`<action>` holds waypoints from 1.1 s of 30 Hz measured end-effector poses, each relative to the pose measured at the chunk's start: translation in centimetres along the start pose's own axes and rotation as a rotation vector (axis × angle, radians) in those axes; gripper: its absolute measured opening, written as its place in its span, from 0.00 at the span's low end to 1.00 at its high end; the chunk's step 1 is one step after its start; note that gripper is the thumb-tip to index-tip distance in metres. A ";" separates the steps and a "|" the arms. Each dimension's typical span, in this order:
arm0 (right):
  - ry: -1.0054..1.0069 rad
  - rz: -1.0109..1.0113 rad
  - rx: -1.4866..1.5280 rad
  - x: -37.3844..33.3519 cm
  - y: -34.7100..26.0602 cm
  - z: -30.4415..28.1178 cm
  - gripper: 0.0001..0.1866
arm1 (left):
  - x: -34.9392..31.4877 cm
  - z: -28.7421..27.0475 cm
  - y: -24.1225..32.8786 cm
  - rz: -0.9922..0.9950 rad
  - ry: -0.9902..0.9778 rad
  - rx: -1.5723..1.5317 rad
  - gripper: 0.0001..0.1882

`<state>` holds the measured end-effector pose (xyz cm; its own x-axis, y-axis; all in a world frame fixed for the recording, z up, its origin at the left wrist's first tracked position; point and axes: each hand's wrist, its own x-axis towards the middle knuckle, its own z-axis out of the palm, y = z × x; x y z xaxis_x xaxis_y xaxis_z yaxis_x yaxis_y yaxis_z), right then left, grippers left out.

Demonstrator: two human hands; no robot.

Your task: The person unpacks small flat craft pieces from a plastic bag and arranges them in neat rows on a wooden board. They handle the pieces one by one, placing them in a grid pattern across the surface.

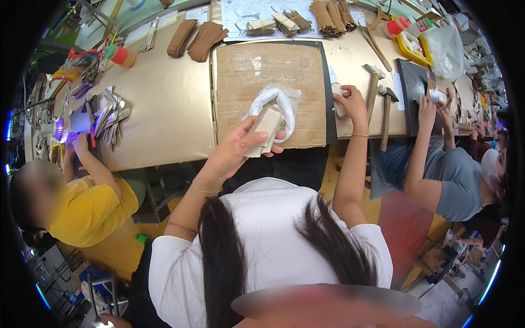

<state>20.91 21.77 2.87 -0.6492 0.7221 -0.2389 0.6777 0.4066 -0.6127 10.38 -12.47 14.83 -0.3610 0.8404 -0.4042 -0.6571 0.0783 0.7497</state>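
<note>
In front of me, my left hand is closed around a small stack of cream-coloured flat strips. It hovers over a white ring-shaped bundle in clear plastic, which rests on a brown cardboard sheet. My right hand is at the right edge of the cardboard, its fingers pinched on a pale flat piece. My fingers partly cover that piece, so I cannot tell whether it is one strip or several.
Two hammers lie right of my right hand. Brown strip bundles and tied bundles sit at the back. Co-workers flank me, one in a yellow shirt, the other's hands at a dark board. A red-capped bottle stands back right.
</note>
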 end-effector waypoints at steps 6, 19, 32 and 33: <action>0.054 0.016 0.102 0.9 0.9 0.7 0.26 | 0.0 -0.6 -0.3 -0.012 0.079 -0.083 0.27; 0.218 -0.010 0.482 -0.3 0.9 -3.4 0.29 | 0.4 -2.6 -0.2 0.026 0.182 -0.146 0.22; -0.627 -0.262 0.892 -11.3 -16.0 2.0 0.26 | 2.2 -1.9 -2.0 -0.001 0.081 -0.316 0.29; -0.614 -0.280 0.887 -11.4 -16.5 2.3 0.26 | 2.0 -2.1 -2.0 0.009 0.018 -0.317 0.29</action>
<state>16.36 5.54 13.94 -0.9673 0.1687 -0.1895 0.1528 -0.2090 -0.9659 9.56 -12.09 11.46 -0.3774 0.8306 -0.4096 -0.8263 -0.1023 0.5539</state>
